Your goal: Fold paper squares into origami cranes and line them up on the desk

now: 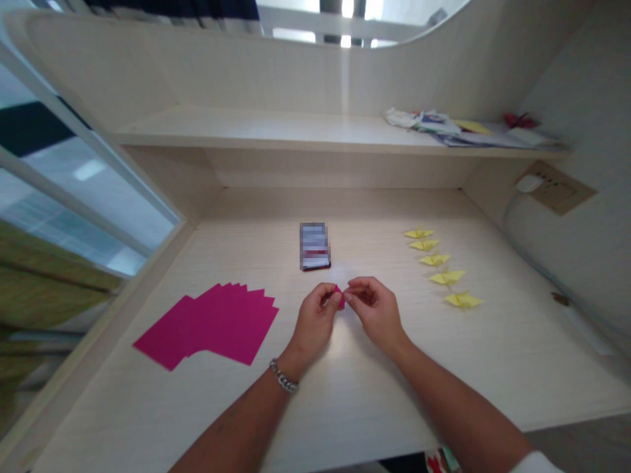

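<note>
My left hand point(315, 318) and my right hand point(375, 309) meet over the middle of the pale wooden desk point(345, 387). Both pinch a small folded magenta paper piece point(339, 297) between their fingertips; most of it is hidden by the fingers. A metal bracelet sits on my left wrist. A fan of several magenta paper sheets point(211, 323) lies flat to the left of my hands. To the right, several yellow folded paper cranes point(441, 266) stand in a slanted row.
A phone point(314, 246) lies just beyond my hands. A shelf point(276, 128) above the desk carries papers and a red folded figure point(518, 120) at its right end. A wall socket plate point(555, 187) is on the right wall. A window frame borders the left.
</note>
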